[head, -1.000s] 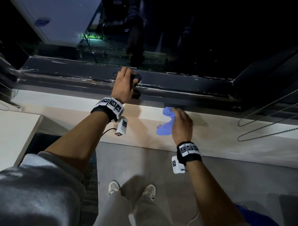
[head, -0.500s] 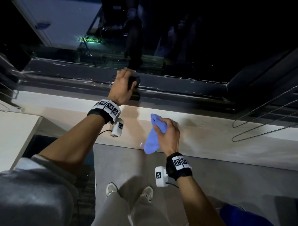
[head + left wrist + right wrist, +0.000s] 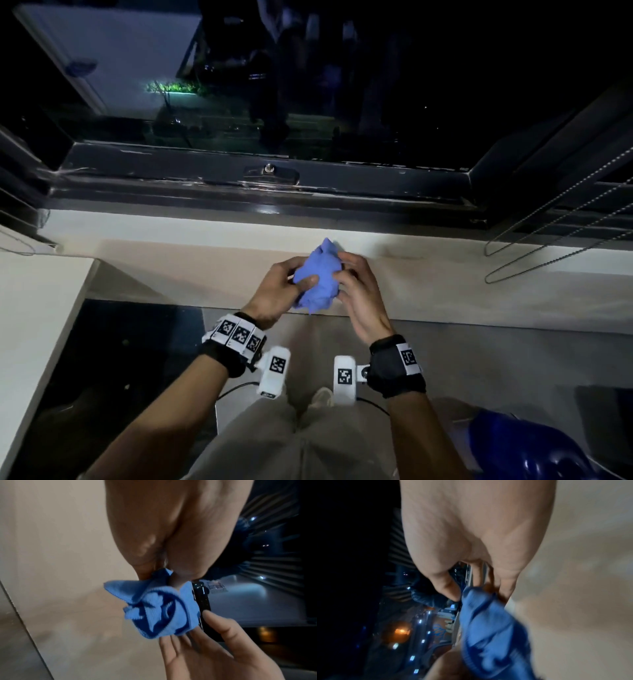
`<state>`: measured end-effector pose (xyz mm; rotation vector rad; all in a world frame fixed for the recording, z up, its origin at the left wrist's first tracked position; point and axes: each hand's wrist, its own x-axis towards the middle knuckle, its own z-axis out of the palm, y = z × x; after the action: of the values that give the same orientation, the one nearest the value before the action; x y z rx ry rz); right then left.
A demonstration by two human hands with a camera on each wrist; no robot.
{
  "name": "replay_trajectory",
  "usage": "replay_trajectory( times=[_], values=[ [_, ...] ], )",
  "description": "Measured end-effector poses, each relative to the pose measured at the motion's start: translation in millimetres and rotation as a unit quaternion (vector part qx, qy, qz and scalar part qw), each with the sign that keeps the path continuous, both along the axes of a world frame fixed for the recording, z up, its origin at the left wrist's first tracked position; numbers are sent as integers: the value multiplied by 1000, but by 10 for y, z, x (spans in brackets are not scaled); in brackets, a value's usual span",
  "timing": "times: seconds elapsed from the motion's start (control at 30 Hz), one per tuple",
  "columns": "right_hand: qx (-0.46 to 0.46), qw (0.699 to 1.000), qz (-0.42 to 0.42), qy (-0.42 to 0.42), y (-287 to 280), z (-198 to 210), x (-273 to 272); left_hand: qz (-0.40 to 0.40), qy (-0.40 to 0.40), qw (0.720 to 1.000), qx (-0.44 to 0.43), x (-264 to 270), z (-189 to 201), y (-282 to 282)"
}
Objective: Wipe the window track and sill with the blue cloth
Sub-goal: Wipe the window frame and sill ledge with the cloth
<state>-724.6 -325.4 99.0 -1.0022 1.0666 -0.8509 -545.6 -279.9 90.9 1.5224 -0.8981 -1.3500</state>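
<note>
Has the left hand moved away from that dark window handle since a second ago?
Yes. The left hand left the window frame, coming back over the sill to hold the blue cloth.

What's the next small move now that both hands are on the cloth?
Probably finish bunching the blue cloth into one hand and carry it forward to the dark window track. Both the left hand and right hand grip it above the pale sill, touching neither surface.
</note>
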Motion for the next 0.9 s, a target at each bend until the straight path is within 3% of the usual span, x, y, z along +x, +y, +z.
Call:
replay_trajectory(
  times=[0.1,0.23,0.3,0.47,0.57,0.7,0.8,0.9],
  values=[
    [-91,991,-18,96,163,-62,-126,45,5,999,15,-31,80,-18],
    [-2,1000,-23,-18,268,-27,-152,27,13,1000,9,-317,216,-145],
    [-4,999,-33,-26,229,-3,-185,-11,-3,1000,-5,-484,191,-217],
    [-72,989,-70,112,-88,-68,-568,-101,-66,992,-28,-830,116,-421],
    [-172,944,-89,269,-455,-178,-1068,-54,-107,992,-47,-989,66,-641],
    [-229,879,-160,386,-1090,-225,-1778,45,-260,962,-65,-1003,-156,-942],
    [-224,832,-192,470,-1550,-430,-2210,43,-379,922,-66,-1000,-286,-1090],
    [-190,773,-192,574,-1817,-751,-2517,34,-428,901,-52,-992,-408,-1140]
  ],
)
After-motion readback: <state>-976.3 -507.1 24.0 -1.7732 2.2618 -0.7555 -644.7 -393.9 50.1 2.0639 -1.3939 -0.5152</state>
